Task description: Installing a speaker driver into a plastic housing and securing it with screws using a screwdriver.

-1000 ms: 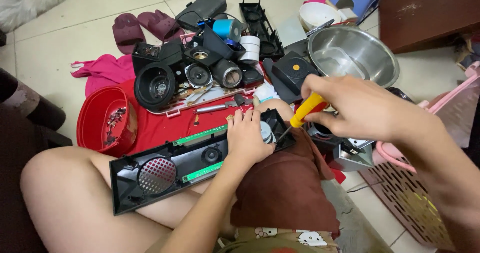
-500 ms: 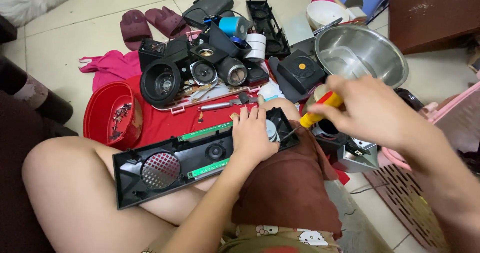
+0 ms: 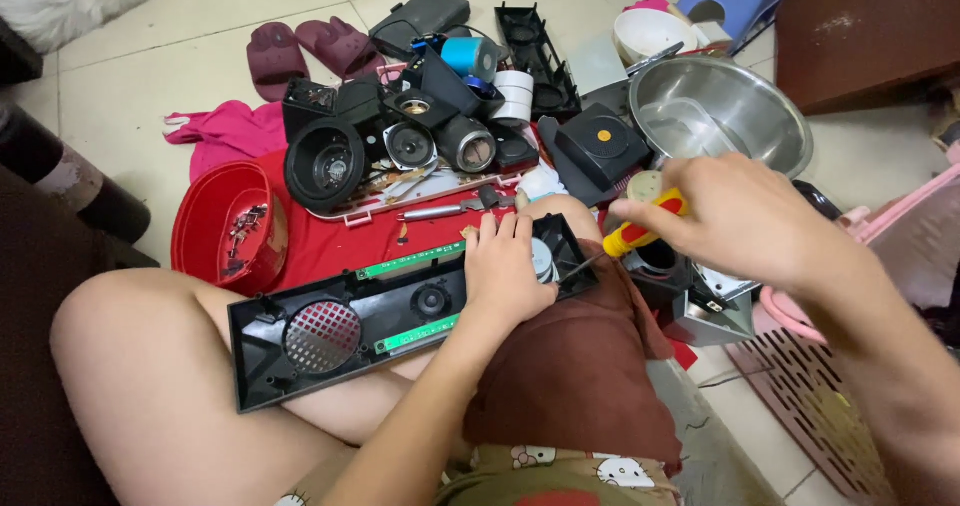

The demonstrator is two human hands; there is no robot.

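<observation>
While small dark parts fill the red bowl [image 3: 210, 231] — the steel bowl [image 3: 775, 116] holds little.

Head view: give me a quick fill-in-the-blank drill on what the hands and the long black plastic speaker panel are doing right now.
1. The right hand grips a screwdriver with a yellow and ____ handle.
2. The left hand presses flat on the long black plastic speaker panel, which rests across the person's ____.
3. The round red plastic tub left of the panel holds small ____.
4. The shiny steel bowl lies beyond the ____ hand.

Missing words: red; lap; screws; right
</observation>
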